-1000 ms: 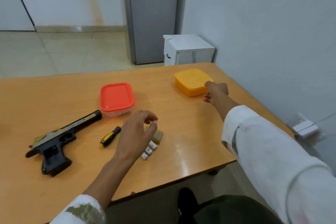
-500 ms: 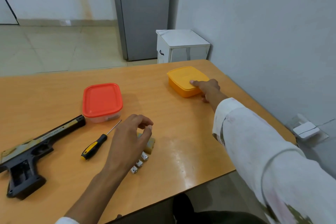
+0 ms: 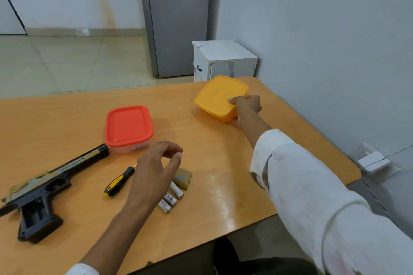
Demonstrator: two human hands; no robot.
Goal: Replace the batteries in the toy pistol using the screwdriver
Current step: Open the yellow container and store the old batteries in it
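While batteries [image 3: 171, 198] lie loose, right hand [image 3: 247, 106] grips tub [image 3: 218, 96].

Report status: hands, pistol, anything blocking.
Right hand grips yellow box. Left hand empty, above batteries. Pistol lies untouched, screwdriver beside it. Nothing blocking.

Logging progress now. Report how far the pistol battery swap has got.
Done, apparently: the grip of the pistol looks open, and a cover lies by three loose batteries. In hand: the right hand grips the yellow box, which looks tilted; the left hand hovers over the batteries. Left: fit batteries, refit the cover and fasten it with the screwdriver, which lies untouched.
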